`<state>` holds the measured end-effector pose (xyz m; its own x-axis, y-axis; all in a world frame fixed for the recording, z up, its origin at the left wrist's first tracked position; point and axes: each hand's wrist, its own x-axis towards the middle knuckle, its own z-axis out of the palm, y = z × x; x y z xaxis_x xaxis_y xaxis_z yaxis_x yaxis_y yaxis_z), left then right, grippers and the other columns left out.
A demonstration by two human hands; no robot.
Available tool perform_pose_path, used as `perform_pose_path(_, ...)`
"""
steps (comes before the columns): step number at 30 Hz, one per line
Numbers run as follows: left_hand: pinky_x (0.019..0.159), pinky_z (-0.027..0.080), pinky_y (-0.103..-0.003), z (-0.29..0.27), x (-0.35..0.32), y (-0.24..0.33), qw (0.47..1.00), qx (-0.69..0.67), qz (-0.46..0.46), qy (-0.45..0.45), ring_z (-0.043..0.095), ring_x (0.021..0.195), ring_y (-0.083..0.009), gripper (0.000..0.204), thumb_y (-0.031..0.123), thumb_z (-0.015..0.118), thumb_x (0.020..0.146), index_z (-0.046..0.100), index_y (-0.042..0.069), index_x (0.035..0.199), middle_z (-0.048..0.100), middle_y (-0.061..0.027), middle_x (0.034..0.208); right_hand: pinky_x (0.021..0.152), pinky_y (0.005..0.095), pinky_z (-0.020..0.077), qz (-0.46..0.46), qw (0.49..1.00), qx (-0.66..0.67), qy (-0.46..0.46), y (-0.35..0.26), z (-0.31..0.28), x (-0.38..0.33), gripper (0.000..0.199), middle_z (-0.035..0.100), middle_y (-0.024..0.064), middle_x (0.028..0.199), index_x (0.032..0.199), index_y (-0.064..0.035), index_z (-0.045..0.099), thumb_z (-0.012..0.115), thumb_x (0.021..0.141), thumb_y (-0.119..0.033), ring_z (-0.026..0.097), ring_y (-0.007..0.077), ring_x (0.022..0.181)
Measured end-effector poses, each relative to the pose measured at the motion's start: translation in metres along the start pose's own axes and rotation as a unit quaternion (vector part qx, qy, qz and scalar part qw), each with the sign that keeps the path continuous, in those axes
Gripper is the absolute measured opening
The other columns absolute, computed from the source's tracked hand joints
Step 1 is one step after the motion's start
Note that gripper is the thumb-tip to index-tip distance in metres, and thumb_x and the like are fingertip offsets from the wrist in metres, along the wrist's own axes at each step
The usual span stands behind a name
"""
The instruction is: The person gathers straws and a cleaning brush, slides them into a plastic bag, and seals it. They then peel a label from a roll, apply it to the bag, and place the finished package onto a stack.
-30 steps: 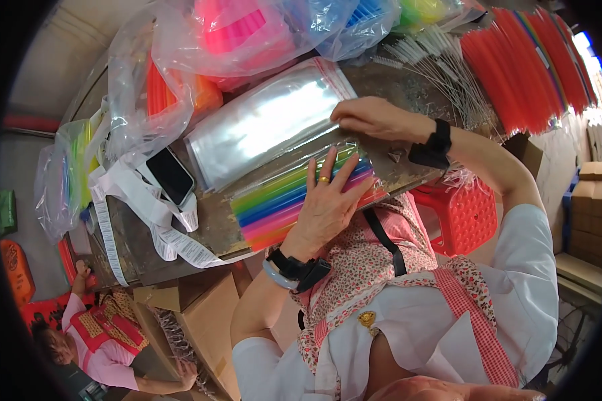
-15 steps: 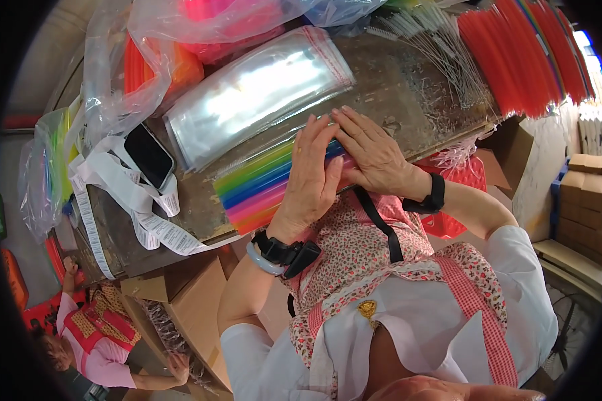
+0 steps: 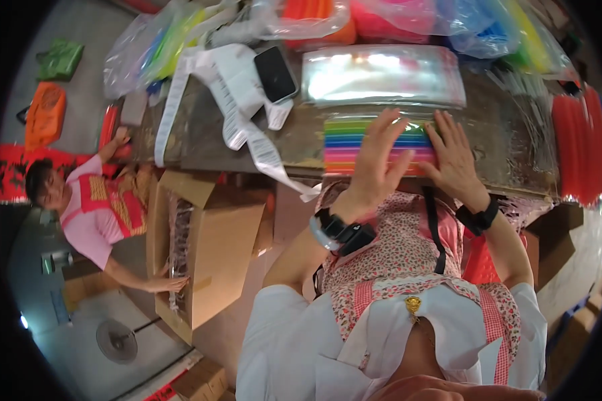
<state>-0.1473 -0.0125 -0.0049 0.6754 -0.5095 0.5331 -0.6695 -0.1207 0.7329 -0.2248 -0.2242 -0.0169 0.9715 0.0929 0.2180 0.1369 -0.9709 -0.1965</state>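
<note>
In front of me, at the table's near edge, a clear plastic pack of rainbow-coloured straws (image 3: 341, 148) lies flat with its straws side by side. My left hand (image 3: 380, 160) rests over its middle, fingers stretched and thumb apart. On the pack's right end lies my right hand (image 3: 456, 155), its fingers also spread. Neither hand grips anything; both appear to touch the film. Just beyond the pack is a stack of clear plastic sleeves (image 3: 381, 77), shiny with reflected light.
A dark phone (image 3: 276, 75) lies on white label strips (image 3: 211, 83) to the left. Thin wire brushes (image 3: 525, 110) and red straws (image 3: 577, 150) are at the right. Filled plastic bags (image 3: 401, 20) line the back. A co-worker (image 3: 93, 214) reaches into a cardboard box (image 3: 224, 257) at left.
My hands have moved apart along the pack; before, their fingertips nearly met. The view has turned, so the pack now appears level and more of the co-worker and box shows.
</note>
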Motion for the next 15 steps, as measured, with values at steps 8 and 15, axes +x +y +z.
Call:
perform_pose_path(8,0.099,0.041,-0.034,-0.106,-0.142,-0.067,0.879,0.025,-0.264,0.396,0.055,0.111,-0.0204,0.034,0.008,0.059,0.092,0.049,0.002,0.124,0.055,-0.0112,0.121,0.114,0.0518,0.0201,-0.014,0.987,0.08,0.141,-0.021,-0.028,-0.004,0.058,0.04,0.0154,0.146,0.136,-0.0055,0.047,0.058,0.089,-0.038,0.031,0.0341,0.139)
perform_pose_path(15,0.094,0.043,-0.03,-0.129,-0.155,-0.094,0.788,-0.26,-0.47,0.301,0.056,0.109,-0.0171,0.036,0.005,0.061,0.09,0.053,0.001,0.124,0.058,-0.0075,0.119,0.111,0.0517,0.0288,-0.154,0.977,0.131,0.071,-0.08,-0.022,0.012,0.04,0.053,0.0145,0.131,0.118,-0.0036,0.057,0.067,0.08,-0.012,0.045,0.0336,0.128)
